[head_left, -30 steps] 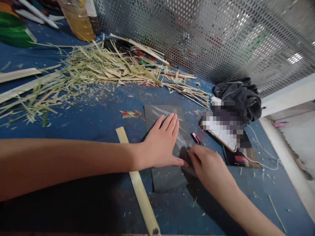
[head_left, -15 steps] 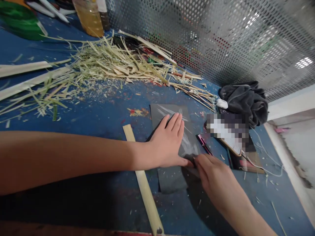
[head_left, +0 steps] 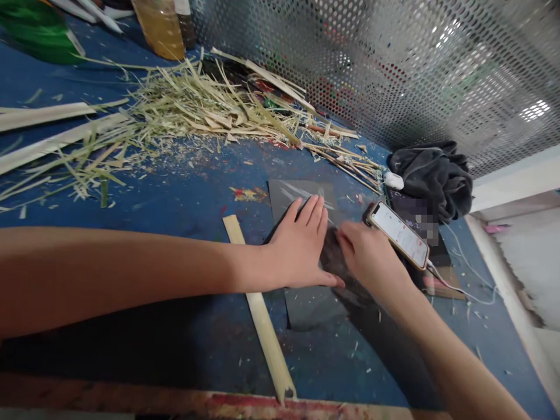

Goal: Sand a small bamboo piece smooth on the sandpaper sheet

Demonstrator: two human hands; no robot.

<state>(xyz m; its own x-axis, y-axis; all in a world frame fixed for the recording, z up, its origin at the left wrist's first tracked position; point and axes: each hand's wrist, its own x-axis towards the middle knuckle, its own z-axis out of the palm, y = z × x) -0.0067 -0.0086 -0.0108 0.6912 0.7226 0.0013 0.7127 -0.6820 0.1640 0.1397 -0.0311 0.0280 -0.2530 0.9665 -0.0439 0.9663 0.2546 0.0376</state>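
Note:
My left hand [head_left: 300,248] lies flat with spread fingers on a dark grey sheet [head_left: 312,312] on the blue table. Pale streaks mark the upper part of the sheet. Just right of it, my right hand [head_left: 371,251] is closed, its fingertips low over the sheet's right side; what they hold, if anything, is hidden. A flat bamboo strip [head_left: 265,332] passes under my left forearm and reaches toward the table's front edge.
Shavings [head_left: 188,105] are heaped at the back left, beside longer strips [head_left: 48,140]. A phone [head_left: 400,233] with a cable, a white case [head_left: 394,180] and a dark cloth [head_left: 433,178] lie right. Bottles [head_left: 160,29] and a perforated metal screen [head_left: 371,70] stand behind.
My right hand has moved up along the sheet, away from my left thumb. My left hand stays flat in place. The view has shifted slightly.

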